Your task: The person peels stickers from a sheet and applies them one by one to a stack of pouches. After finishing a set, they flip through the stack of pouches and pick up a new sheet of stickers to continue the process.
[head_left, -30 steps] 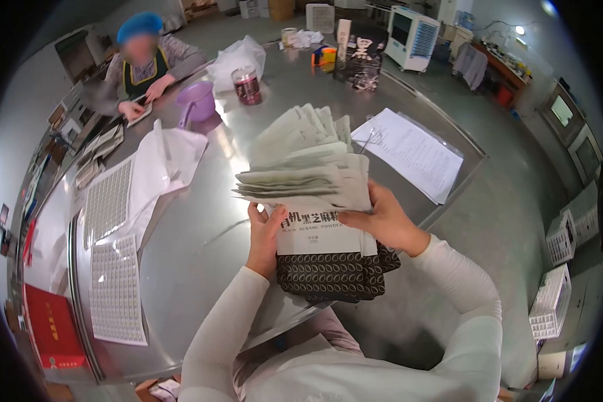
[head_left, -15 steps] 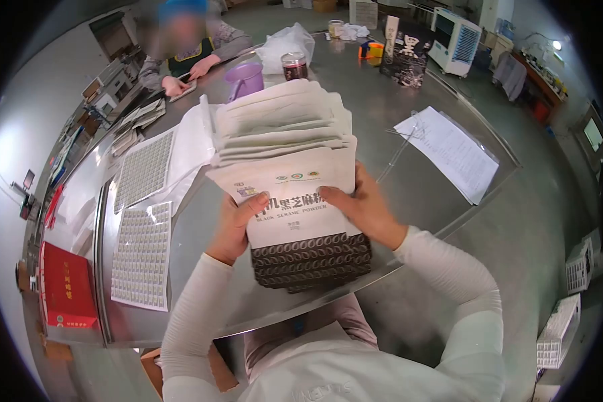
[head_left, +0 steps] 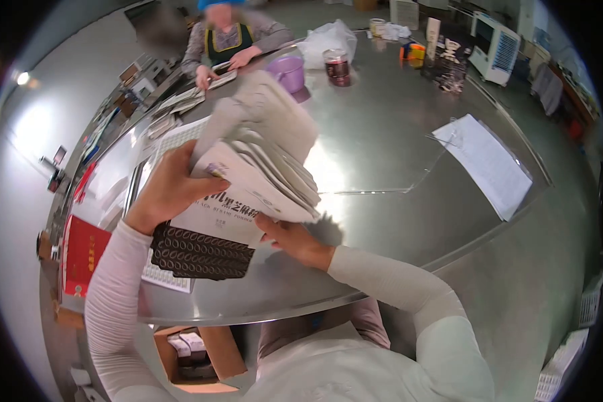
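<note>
A thick stack of white paper pouches labelled "Black Sesame Powder", with dark patterned bottoms, tilts above the metal table. The upper ends fan apart and bend to the right. My left hand is closed around the stack's left side, thumb lying across the front pouch. On the lower right edge, my right hand grips with the thumb in front; its other fingers are mostly hidden behind. Sheets of small stickers lie partly covered beneath the stack.
Printed papers lie on the table's right side. Toward the back stand a purple cup, a dark-filled jar and a plastic bag. A co-worker sits at the far left. An open cardboard box is below the table edge.
Both hands have carried the stack to the left and tilted it; its upper ends now bend and fan. My view has turned, bringing the cardboard box more into sight.
</note>
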`<state>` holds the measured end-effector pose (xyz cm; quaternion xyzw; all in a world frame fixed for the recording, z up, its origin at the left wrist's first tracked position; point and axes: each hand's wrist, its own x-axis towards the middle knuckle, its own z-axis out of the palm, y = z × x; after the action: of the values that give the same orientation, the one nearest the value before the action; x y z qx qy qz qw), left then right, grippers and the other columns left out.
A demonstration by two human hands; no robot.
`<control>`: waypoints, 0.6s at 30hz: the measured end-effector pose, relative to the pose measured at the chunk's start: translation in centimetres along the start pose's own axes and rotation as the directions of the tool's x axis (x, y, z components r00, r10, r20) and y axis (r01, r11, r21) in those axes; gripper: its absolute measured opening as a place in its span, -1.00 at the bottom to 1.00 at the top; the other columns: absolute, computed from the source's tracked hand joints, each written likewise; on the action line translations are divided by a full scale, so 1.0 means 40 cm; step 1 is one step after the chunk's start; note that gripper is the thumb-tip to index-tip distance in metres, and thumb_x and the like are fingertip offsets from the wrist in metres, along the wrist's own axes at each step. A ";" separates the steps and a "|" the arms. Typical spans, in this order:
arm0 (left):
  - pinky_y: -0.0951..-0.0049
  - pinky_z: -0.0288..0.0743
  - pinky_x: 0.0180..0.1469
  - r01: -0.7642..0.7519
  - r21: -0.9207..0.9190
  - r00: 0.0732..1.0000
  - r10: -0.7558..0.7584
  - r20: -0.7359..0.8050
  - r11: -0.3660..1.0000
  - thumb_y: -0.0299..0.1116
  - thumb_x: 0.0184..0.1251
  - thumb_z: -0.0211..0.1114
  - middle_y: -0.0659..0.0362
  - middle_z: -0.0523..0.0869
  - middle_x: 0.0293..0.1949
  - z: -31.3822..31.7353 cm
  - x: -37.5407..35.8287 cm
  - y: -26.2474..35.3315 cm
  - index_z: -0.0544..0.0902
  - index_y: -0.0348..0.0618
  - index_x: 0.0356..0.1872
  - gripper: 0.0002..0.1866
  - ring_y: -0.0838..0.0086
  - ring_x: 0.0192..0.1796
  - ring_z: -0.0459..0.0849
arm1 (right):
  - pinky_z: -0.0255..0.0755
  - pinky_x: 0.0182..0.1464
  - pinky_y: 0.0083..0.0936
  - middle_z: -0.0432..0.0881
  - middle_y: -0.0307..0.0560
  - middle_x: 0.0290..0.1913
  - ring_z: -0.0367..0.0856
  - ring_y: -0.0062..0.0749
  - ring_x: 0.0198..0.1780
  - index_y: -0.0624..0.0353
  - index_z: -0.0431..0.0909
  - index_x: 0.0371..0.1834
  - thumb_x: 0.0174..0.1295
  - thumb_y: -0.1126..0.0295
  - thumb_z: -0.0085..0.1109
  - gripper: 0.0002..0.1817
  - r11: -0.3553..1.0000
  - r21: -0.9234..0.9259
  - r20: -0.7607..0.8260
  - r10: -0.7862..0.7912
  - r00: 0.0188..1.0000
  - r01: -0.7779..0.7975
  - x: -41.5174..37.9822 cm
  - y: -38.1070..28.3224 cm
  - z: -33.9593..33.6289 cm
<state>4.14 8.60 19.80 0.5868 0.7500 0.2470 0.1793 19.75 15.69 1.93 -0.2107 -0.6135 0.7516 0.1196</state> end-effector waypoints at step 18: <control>0.17 0.48 0.09 -0.102 0.536 0.990 0.033 0.137 0.838 -0.05 -0.25 0.60 -0.12 0.55 0.09 0.132 -0.082 -0.143 0.38 -0.21 0.19 -0.09 -0.01 0.14 0.55 | 0.21 0.33 -0.29 0.26 0.15 0.28 0.29 -0.12 0.31 0.25 0.16 0.37 0.29 0.21 0.21 -0.32 0.720 -0.514 -0.210 -0.632 0.746 0.466 -0.017 0.055 -0.201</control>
<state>3.38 5.19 12.14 0.6538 0.7555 -0.0052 0.0428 24.28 21.93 -1.35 -0.1740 -0.7636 0.4716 0.4052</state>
